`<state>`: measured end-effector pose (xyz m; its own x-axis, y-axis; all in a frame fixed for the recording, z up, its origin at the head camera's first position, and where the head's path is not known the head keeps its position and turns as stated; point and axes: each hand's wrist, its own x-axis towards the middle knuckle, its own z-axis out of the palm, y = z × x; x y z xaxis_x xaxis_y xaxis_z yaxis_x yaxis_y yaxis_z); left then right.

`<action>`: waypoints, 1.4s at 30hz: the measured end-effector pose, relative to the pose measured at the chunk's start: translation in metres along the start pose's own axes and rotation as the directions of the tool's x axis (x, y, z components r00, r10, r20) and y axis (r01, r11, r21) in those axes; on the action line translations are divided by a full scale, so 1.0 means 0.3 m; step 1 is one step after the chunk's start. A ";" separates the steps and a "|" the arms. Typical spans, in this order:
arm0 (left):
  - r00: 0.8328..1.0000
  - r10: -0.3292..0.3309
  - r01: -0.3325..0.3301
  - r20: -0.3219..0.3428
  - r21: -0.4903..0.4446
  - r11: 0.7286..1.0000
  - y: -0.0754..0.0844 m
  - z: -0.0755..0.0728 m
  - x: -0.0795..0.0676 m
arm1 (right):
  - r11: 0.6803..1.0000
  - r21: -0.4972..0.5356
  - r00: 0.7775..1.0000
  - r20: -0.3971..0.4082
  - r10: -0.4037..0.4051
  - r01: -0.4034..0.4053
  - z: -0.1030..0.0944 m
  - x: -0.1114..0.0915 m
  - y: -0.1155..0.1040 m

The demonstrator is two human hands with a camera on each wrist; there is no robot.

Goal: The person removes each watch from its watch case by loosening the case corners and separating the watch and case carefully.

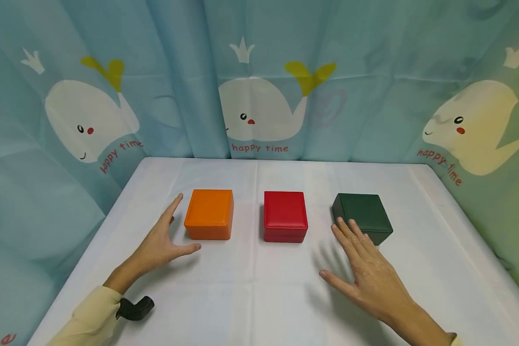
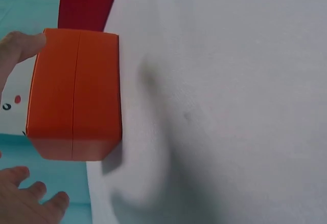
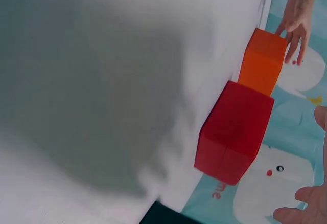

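- Orange box [image 1: 208,214] stands left of the red box [image 1: 285,216], bare cloth [image 1: 248,218] between.
- Our left hand [image 1: 159,246], fingers spread beside it, holds nothing.
- Our spread, empty right hand [image 1: 365,269] hides part of the green box [image 1: 367,211].

The person holds 2 arms forward, well apart. I see the left forearm slant in from the near left, wrapped in a pale sleeve [image 1: 88,315], with the wrist [image 1: 123,277] bare beyond it. The left hand [image 1: 157,245] is side-on, palm turned inward, fingers stretched forward, thumb [image 1: 188,249] jutting to the right with a wide gap between. The right hand [image 1: 367,269] lies palm down in the air, its back in view, fingers extended forward and leftward, slightly parted, thumb splayed wide. Its forearm [image 1: 419,322] slopes toward the near right.
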<state>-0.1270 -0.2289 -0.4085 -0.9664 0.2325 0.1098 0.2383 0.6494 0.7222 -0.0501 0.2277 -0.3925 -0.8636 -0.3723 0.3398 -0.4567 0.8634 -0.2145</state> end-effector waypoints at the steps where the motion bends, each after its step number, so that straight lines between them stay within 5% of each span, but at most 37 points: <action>1: 1.000 0.005 -0.005 0.004 -0.018 1.000 -0.001 0.000 0.007 | 1.000 0.004 1.000 -0.002 -0.004 0.004 0.003 0.005 -0.006; 9: 0.997 0.063 -0.056 0.042 -0.156 0.986 -0.012 -0.002 0.050 | 0.998 0.023 0.999 -0.002 -0.052 0.052 0.028 0.034 -0.054; 20: 0.994 0.059 -0.044 0.096 -0.153 0.987 0.010 -0.010 0.095 | 0.982 0.015 0.982 -0.030 -0.187 0.187 0.066 0.051 -0.146; 32: 0.990 0.064 -0.041 0.129 -0.174 0.984 0.004 -0.012 0.140 | 0.979 0.088 0.982 0.014 -0.186 0.184 0.115 0.085 -0.192; 42: 0.985 0.087 -0.058 0.149 -0.189 0.980 -0.012 -0.006 0.158 | 0.957 0.122 0.962 0.036 -0.270 0.264 0.145 0.139 -0.277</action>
<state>-0.1738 -0.2216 -0.4047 -0.9168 0.3933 0.0693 0.2715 0.4864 0.8305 -0.0577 0.1255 -0.4004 -0.7151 -0.6040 0.3517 -0.6912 0.6859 -0.2274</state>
